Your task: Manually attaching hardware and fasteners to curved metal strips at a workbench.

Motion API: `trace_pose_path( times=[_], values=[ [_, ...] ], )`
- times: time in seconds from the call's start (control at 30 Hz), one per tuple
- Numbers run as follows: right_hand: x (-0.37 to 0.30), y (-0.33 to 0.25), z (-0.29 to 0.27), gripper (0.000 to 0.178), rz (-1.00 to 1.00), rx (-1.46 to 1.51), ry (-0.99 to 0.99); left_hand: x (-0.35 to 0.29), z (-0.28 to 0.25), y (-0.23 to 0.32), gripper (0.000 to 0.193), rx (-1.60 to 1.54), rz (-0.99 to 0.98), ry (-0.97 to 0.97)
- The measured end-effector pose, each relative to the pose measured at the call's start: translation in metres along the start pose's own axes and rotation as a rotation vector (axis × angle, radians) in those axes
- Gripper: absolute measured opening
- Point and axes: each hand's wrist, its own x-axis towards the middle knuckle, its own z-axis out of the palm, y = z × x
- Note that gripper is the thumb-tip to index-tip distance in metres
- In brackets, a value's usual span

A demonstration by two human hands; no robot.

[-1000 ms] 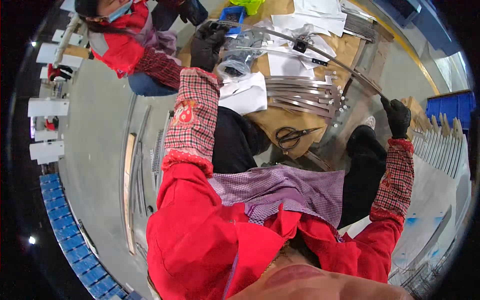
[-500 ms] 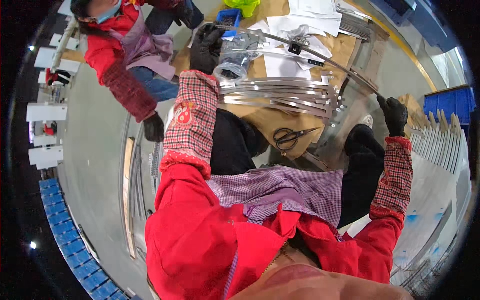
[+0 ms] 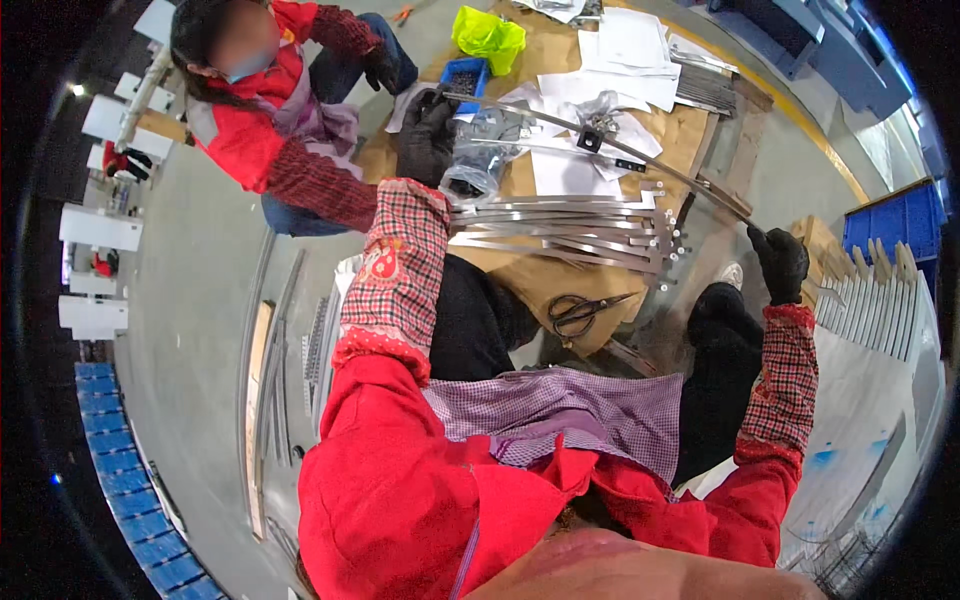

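Note:
My left hand (image 3: 428, 140), in a black glove, grips one end of a long thin metal rod (image 3: 600, 140). The rod arcs across the brown cardboard (image 3: 560, 275) to my right hand (image 3: 780, 262), also black-gloved, which grips the other end. A small black clamp (image 3: 590, 140) sits on the rod near its middle. Below the rod lies a stack of flat metal strips (image 3: 570, 228). A clear plastic bag of small parts (image 3: 478, 160) rests by my left hand. Black scissors (image 3: 582, 312) lie on the cardboard near my knees.
Another person in a red jacket (image 3: 270, 130) crouches at the upper left beside a small blue parts box (image 3: 466, 75). White paper sheets (image 3: 620, 55) and a yellow-green bag (image 3: 490, 35) lie further off. Long metal rails (image 3: 275, 370) lie on the floor at left, white panels (image 3: 870, 300) at right.
The other person has shifted position and now crouches lower at the upper left. My hands keep hold of the rod, with little movement.

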Motion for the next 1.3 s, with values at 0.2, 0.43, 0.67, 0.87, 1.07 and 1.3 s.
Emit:
trace_pose_path(
  times=[0.2, 0.43, 0.67, 0.87, 1.07, 1.3],
  values=[
    [0.001, -0.004, -0.002, 0.048, -0.066, -0.105, 0.155, 0.007, -0.018, -0.001, 0.027, 0.101, -0.004, -0.08],
    [-0.001, -0.005, -0.004, 0.047, -0.064, -0.12, 0.154, 0.01, -0.023, 0.0, 0.028, -0.057, -0.105, -0.149],
    [-0.003, 0.0, 0.0, 0.047, -0.074, -0.138, 0.144, 0.004, -0.004, -0.004, 0.026, -0.107, -0.07, -0.099],
    [-0.005, 0.005, -0.002, 0.052, -0.034, -0.193, 0.128, 0.004, -0.008, -0.002, 0.02, 0.01, -0.052, -0.146],
    [-0.006, 0.009, -0.002, 0.052, -0.106, -0.286, 0.242, 0.003, -0.014, 0.003, 0.017, -0.069, -0.16, -0.201],
    [-0.004, -0.002, -0.011, 0.046, -0.113, -0.175, 0.212, 0.009, -0.021, -0.002, 0.015, -0.118, -0.205, -0.155]
  ],
)
